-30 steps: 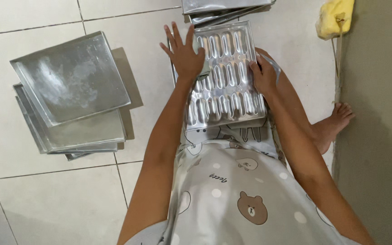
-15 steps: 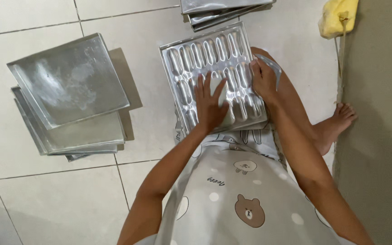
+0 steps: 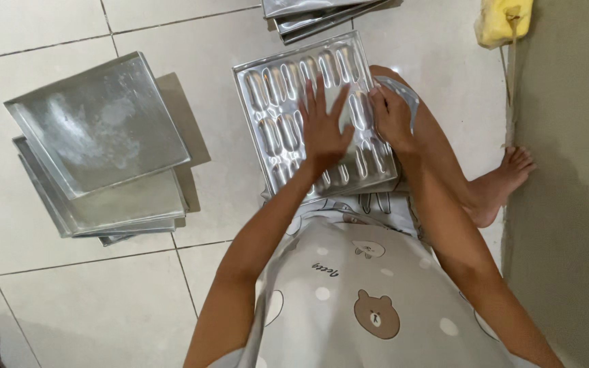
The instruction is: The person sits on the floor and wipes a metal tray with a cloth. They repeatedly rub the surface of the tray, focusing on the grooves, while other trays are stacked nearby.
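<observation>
**Head view: both hands on the mould tray**

Head camera shows your left hand (image 3: pixel 323 129) flat, fingers spread, on the middle of the silver metal baking tray with rows of oval moulds (image 3: pixel 288 88). Nothing gripped, palm pressing down only. Half a second back it sat lower on the tray, near your body; it has slid up toward the centre. A second back it was at the tray's far left corner.

Your right hand (image 3: pixel 391 119) is at the tray's right edge, unchanged, fingers curled over a crumpled clear plastic piece (image 3: pixel 403 92); firmness of that hold: cannot tell.

Tray lies on the white tiled floor (image 3: pixel 69 286) against your lap. Stack of square silver metal pans (image 3: pixel 97 143) is well apart, to the left.
</observation>
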